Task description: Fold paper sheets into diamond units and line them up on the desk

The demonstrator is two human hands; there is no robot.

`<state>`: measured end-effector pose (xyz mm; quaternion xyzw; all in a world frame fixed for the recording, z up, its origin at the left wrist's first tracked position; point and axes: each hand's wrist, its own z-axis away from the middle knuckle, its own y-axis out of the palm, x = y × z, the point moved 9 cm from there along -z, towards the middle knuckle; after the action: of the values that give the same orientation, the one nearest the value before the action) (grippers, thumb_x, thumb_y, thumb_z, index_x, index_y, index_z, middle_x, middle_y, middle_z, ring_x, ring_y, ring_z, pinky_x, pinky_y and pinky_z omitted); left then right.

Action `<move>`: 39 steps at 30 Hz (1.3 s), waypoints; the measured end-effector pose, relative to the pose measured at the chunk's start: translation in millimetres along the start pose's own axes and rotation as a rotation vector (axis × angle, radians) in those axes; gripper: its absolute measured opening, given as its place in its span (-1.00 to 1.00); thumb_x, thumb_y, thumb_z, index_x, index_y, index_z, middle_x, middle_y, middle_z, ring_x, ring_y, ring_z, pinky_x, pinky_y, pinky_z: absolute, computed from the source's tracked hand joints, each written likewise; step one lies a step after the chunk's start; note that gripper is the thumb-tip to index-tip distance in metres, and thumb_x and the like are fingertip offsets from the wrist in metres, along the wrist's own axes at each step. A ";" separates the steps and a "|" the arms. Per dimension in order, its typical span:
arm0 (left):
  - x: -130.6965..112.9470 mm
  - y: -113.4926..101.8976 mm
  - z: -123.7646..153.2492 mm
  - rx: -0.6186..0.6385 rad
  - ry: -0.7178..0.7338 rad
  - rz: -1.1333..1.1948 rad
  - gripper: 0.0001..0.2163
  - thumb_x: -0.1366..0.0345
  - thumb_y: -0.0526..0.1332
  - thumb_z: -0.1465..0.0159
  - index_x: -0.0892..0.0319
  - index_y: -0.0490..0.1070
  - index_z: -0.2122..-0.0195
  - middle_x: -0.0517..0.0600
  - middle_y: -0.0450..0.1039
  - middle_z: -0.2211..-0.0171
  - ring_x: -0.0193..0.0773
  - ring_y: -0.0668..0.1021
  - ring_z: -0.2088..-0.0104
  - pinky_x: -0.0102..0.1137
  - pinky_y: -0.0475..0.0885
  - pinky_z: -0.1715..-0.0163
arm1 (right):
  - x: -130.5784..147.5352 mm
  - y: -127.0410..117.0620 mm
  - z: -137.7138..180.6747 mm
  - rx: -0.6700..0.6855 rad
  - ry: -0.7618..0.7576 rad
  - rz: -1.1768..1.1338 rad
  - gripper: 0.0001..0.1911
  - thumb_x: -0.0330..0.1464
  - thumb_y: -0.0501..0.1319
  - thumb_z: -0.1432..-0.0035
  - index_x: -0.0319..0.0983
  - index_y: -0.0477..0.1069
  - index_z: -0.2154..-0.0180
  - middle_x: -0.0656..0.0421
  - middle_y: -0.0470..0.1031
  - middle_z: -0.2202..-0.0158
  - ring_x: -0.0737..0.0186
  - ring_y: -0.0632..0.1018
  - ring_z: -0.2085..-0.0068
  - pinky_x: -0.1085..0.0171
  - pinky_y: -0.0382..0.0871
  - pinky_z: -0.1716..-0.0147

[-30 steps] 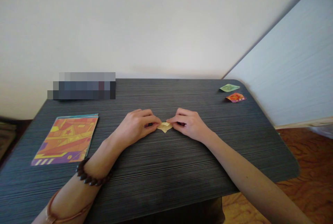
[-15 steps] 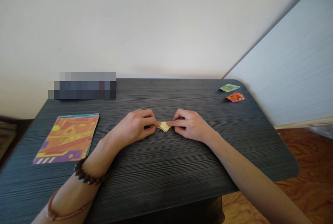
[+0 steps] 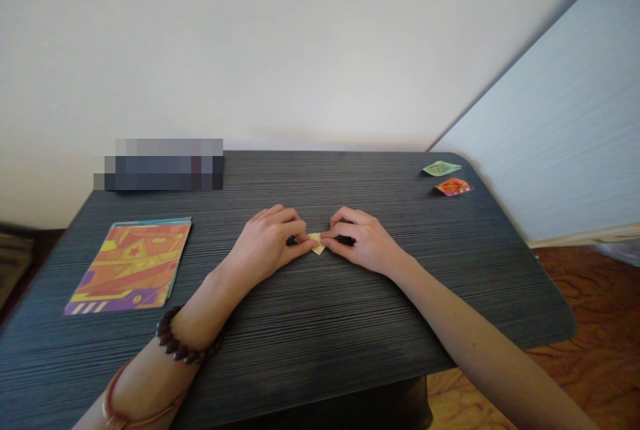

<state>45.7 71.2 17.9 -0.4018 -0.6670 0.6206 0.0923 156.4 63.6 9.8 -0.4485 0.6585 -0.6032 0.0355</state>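
Soft light pools on the wall (image 3: 350,83); a pixelated patch (image 3: 160,172) sits left

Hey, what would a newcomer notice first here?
Probably the bright orange patterned paper stack at the left of the dark table. Next, the small yellow paper held by the left hand and right hand, mid-table. A green folded paper and an orange folded paper lie near the far right corner.

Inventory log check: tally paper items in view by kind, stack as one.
Folded pieces: 3 (green piece, orange piece, yellow piece between left hand and right hand)
Stack of sheets: 1 (sheets in it not countable)
Total: 4
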 end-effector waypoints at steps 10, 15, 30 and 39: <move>10.8 6.8 1.5 0.069 -0.078 0.015 -0.75 0.07 0.17 -0.21 0.13 0.41 0.47 -0.08 0.35 0.45 -0.24 0.35 0.33 -0.35 0.16 0.32 | -25.1 -10.6 -0.5 0.033 0.147 -0.030 -0.85 -0.29 0.21 -0.15 -0.21 0.47 0.41 0.19 0.42 0.32 0.27 0.43 0.26 0.25 0.13 0.24; 13.2 7.3 1.6 0.053 -0.111 0.042 -0.77 0.04 0.18 -0.20 0.10 0.41 0.34 -0.09 0.35 0.43 -0.25 0.34 0.34 -0.35 0.14 0.32 | -25.6 -10.4 -1.0 0.035 0.178 -0.037 -0.88 -0.31 0.22 -0.12 -0.21 0.43 0.41 0.20 0.43 0.34 0.27 0.42 0.28 0.25 0.14 0.23; 1.9 -0.2 1.2 -0.021 -0.031 0.152 -0.79 0.18 0.15 -0.24 0.15 0.40 0.17 0.03 0.44 0.21 -0.18 0.41 0.19 -0.25 0.30 0.13 | -10.5 -4.2 -2.7 0.000 0.091 -0.217 -0.85 -0.26 0.18 -0.18 -0.20 0.37 0.34 0.20 0.48 0.33 0.32 0.44 0.33 0.28 0.27 0.25; 4.3 -3.0 1.8 -0.048 -0.108 0.447 -0.85 0.22 0.19 -0.23 0.13 0.52 0.35 -0.04 0.53 0.38 -0.29 0.50 0.33 -0.40 0.39 0.28 | 4.7 -10.4 -2.7 -0.068 0.054 -0.260 -0.88 -0.31 0.14 -0.21 -0.21 0.39 0.31 0.18 0.46 0.35 0.36 0.46 0.37 0.35 0.32 0.31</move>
<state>40.4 73.0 18.6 -0.5078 -0.5799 0.6302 -0.0932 157.7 64.1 21.5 -0.5148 0.6157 -0.5917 -0.0760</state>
